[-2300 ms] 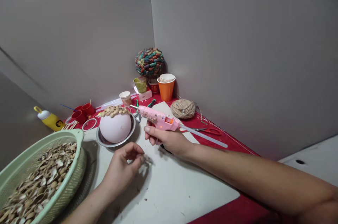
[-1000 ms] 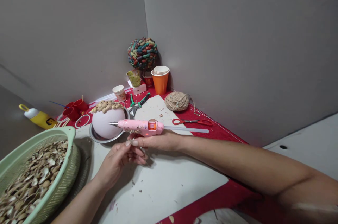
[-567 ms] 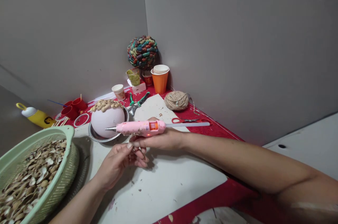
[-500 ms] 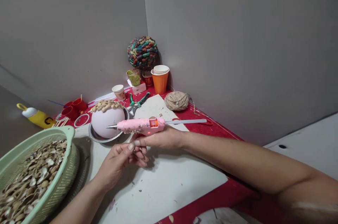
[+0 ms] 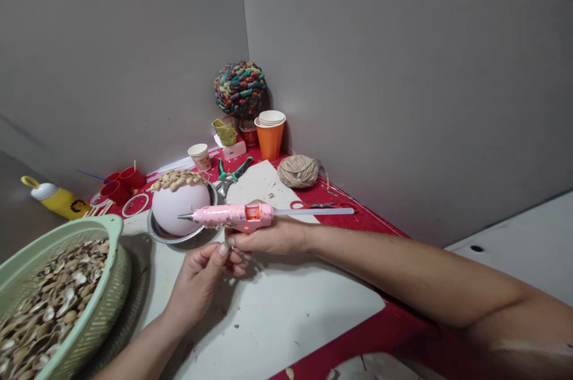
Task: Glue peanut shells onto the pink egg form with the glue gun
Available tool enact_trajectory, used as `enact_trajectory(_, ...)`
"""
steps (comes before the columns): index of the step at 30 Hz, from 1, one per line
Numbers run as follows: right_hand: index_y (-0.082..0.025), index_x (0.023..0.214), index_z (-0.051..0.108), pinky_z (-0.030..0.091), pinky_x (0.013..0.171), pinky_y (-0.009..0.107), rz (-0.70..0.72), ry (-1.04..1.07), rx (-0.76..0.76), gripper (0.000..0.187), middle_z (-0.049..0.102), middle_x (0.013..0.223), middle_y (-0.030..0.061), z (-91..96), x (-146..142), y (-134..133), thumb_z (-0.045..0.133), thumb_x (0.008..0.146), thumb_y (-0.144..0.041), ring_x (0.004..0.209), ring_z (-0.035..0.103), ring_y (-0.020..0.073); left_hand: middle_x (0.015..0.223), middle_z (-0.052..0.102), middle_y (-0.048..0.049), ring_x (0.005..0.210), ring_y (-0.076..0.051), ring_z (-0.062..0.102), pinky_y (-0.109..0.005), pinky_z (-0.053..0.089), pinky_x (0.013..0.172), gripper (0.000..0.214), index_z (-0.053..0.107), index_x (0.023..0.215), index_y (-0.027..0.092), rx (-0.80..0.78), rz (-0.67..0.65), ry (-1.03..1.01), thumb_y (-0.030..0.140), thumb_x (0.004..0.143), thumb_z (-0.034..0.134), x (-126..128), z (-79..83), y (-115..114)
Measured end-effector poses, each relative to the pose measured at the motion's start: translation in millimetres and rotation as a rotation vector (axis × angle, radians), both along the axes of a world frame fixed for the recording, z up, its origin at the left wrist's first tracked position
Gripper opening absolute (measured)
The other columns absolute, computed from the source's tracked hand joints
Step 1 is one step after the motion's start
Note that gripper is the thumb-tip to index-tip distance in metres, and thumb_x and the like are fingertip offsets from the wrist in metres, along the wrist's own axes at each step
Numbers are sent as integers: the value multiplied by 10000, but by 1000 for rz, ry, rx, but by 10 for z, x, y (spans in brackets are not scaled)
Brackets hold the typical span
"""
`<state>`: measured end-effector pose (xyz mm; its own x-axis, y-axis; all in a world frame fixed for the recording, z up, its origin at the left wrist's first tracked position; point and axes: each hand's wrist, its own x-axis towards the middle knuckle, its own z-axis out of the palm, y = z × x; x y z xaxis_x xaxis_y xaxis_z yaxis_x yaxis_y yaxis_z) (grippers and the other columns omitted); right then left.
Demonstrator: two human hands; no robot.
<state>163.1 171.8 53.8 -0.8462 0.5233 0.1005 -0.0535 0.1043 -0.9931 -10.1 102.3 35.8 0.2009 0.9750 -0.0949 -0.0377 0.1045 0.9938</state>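
My right hand is closed around a pink hot glue gun, its metal tip pointing left and a clear glue stick out of its back. Below the gun, my left hand pinches at the fingertips of my right hand. Whatever is between those fingertips is too small to make out. Behind the gun's tip, a white ball rests in a metal bowl. Peanut shells cover the top of the ball.
At the left, a green basket holds many peanut shells. Red cups, green-handled pliers, a twine ball, scissors and an orange cup stand or lie behind. A multicoloured ball is by the wall corner.
The glue gun has shifted slightly left in view, and the scissors behind its glue stick show more. Both hands stay together at the fingertips. The whole view has moved a little.
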Motion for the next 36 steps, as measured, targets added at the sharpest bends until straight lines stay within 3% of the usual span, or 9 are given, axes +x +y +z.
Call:
enact_trajectory(3,-155,614,534,411,590,222,-10,9,6,248,564,611,1,10,0,-21,474,853,-186,594,517,93,770,730,-79,657,-155,637,-266,508,691,352,770,768,153,16,42,-23,477,845,656,1,-19,-11)
enact_trajectory(9,-152,663,534,387,558,200,-283,-16,-22,202,540,613,-17,-30,0,15,554,847,-232,570,498,74,730,712,-44,662,-149,639,-258,518,681,321,755,714,171,167,227,-191,452,842,670,-66,105,8)
enact_trajectory(13,-138,715,560,395,524,185,-323,16,-130,264,578,669,-8,10,-10,21,566,877,-347,531,523,56,709,692,-36,646,-139,626,-251,511,665,325,732,706,161,148,193,-193,437,859,654,-85,100,12)
enact_trajectory(16,-132,676,552,382,488,165,-319,58,-197,274,569,633,-21,50,-11,7,590,869,-322,485,508,38,730,680,-15,668,-118,613,-229,497,682,257,684,706,164,106,153,-125,368,862,673,-95,22,13)
enact_trajectory(19,-126,664,565,381,482,151,-299,48,-208,265,573,611,-25,43,-10,0,603,864,-295,474,505,29,783,680,17,692,-100,612,-209,494,692,141,639,766,186,140,201,-107,267,806,747,-108,-22,20)
enact_trajectory(24,-132,736,583,377,475,141,-248,67,-212,244,608,668,-19,-16,-21,6,607,870,-335,499,538,30,884,705,12,760,-111,655,-225,528,725,196,592,860,206,179,291,-161,222,779,770,-93,4,36)
enact_trajectory(29,-147,762,570,388,473,149,-157,141,-194,161,610,696,-23,-5,-47,13,605,849,-278,512,535,37,853,716,9,761,-128,689,-243,542,739,297,555,934,219,130,258,-195,178,752,785,-69,4,36)
enact_trajectory(36,-126,732,586,328,442,128,-264,64,-256,192,629,681,-5,-75,-47,80,658,801,-289,503,550,30,800,687,31,675,-97,642,-210,528,676,320,566,923,218,104,305,-176,212,717,811,-106,-46,109)
